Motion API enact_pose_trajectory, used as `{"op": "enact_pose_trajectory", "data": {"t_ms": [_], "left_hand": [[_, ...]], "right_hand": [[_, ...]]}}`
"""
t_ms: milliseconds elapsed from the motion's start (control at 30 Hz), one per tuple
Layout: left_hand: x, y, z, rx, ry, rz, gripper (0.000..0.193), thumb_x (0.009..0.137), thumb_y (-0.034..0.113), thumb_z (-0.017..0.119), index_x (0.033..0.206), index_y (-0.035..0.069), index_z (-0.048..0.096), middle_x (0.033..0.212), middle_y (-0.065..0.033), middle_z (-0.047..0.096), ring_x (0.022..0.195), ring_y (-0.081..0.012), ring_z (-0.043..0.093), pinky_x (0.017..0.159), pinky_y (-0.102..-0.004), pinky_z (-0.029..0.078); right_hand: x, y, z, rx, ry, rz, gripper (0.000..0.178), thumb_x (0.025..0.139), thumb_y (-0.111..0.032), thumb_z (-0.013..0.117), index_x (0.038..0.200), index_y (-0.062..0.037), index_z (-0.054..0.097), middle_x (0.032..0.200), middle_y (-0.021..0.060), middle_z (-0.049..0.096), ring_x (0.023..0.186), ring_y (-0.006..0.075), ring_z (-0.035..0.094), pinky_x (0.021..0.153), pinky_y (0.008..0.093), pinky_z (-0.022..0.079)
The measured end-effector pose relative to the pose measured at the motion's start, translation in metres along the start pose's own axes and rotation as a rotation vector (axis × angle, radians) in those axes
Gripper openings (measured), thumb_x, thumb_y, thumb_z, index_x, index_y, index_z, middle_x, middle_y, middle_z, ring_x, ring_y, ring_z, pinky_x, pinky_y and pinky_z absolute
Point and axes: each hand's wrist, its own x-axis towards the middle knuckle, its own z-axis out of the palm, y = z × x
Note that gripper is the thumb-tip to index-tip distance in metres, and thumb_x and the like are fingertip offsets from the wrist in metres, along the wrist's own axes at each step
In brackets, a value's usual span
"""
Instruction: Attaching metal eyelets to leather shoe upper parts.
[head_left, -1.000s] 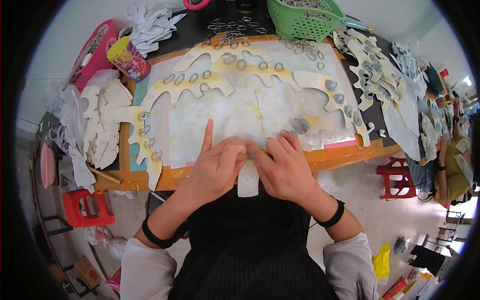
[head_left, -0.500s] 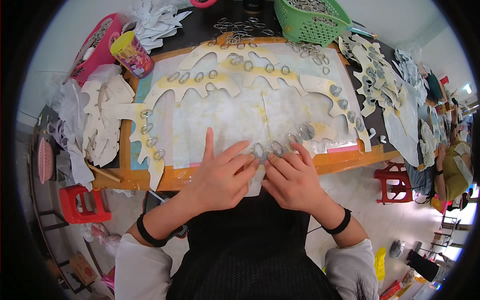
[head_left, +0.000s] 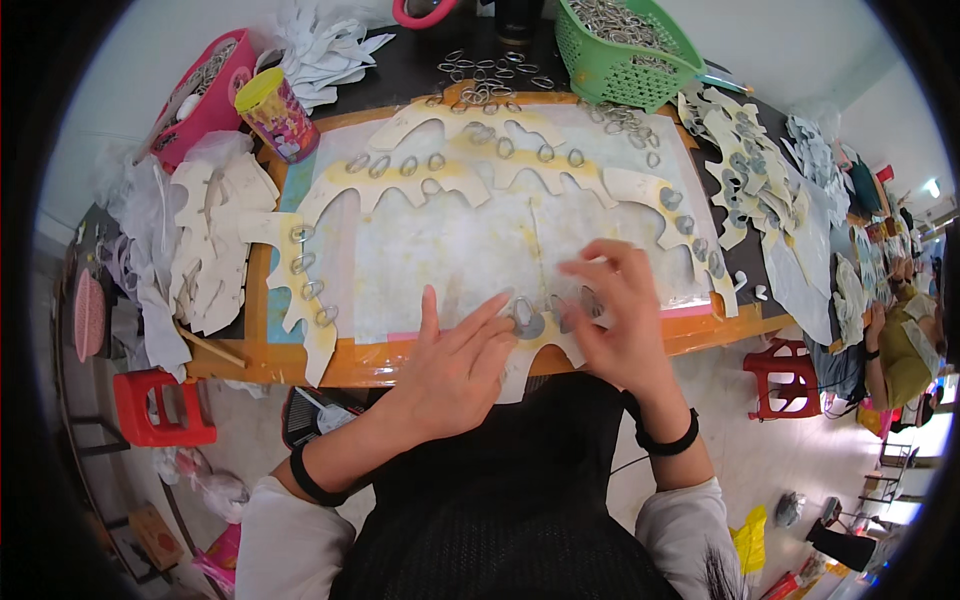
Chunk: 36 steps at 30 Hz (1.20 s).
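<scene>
Fingers of the left hand (head_left: 455, 375) lie outstretched, gripping nothing, at a scalloped cream piece (head_left: 514, 380) on the worktop's (head_left: 700, 338) near edge, beside a ring (head_left: 524, 312) with a grey patch (head_left: 534, 327); those of the right hand (head_left: 628, 320) curl, blurred, so any grasp cannot be told. Judging by its grey patches, the right-edge piece (head_left: 650, 192) seems done; the left-edge piece (head_left: 288, 246) has rings but no visible patches, so probably remains
</scene>
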Motion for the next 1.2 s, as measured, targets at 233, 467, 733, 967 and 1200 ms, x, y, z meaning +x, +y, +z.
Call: {"op": "enact_pose_trajectory", "data": {"t_ms": [233,467,733,967,1200], "left_hand": [[0.013,0.002,0.001,-0.246,0.082,-0.231,0.024,0.077,0.005,0.062,0.100,0.003,0.053,0.099,-0.0119,0.056,0.108,-0.0308,0.050,0.106,-0.0594,0.003],[0.024,0.005,0.009,-0.267,0.280,-0.282,0.017,0.076,0.007,0.066,0.089,0.004,0.057,0.090,-0.0102,0.052,0.087,-0.0277,0.049,0.089,-0.0434,0.035],[0.024,-0.008,-0.011,-0.659,0.075,-0.147,0.010,0.080,0.006,0.063,0.076,0.003,0.055,0.073,-0.0081,0.051,0.068,-0.0199,0.047,0.070,-0.0317,0.036],[0.018,0.005,-0.017,-1.462,0.022,-0.120,0.017,0.088,0.009,0.059,0.075,0.000,0.053,0.073,-0.0044,0.054,0.069,-0.0111,0.047,0.065,-0.0260,0.037],[0.013,0.001,-0.010,-1.682,0.021,-0.317,0.045,0.093,0.039,0.048,0.077,-0.002,0.059,0.081,-0.0114,0.061,0.080,-0.0212,0.056,0.076,-0.0318,0.041]], "right_hand": [[-0.008,0.005,0.011,-0.028,-0.296,-0.123,0.021,0.068,-0.001,0.065,0.085,-0.0067,0.056,0.096,0.0098,0.052,0.094,0.0298,0.048,0.085,0.0410,0.037],[-0.019,0.003,0.014,0.151,-0.297,-0.032,0.030,0.069,0.002,0.064,0.096,-0.0059,0.052,0.095,0.0104,0.052,0.090,0.0302,0.051,0.083,0.0404,0.041],[-0.013,-0.014,-0.004,0.564,-0.228,0.090,0.021,0.075,0.000,0.065,0.094,-0.0021,0.056,0.087,0.0098,0.055,0.080,0.0273,0.055,0.077,0.0352,0.044],[-0.011,-0.009,0.004,0.873,-0.400,-0.067,0.015,0.081,-0.013,0.063,0.075,-0.0002,0.059,0.072,0.0056,0.058,0.072,0.0214,0.054,0.087,0.0404,0.039],[-0.018,-0.005,0.016,1.113,-0.346,0.037,0.017,0.088,-0.014,0.059,0.078,0.0002,0.057,0.072,0.0054,0.054,0.071,0.0169,0.048,0.073,0.0302,0.039]]}}
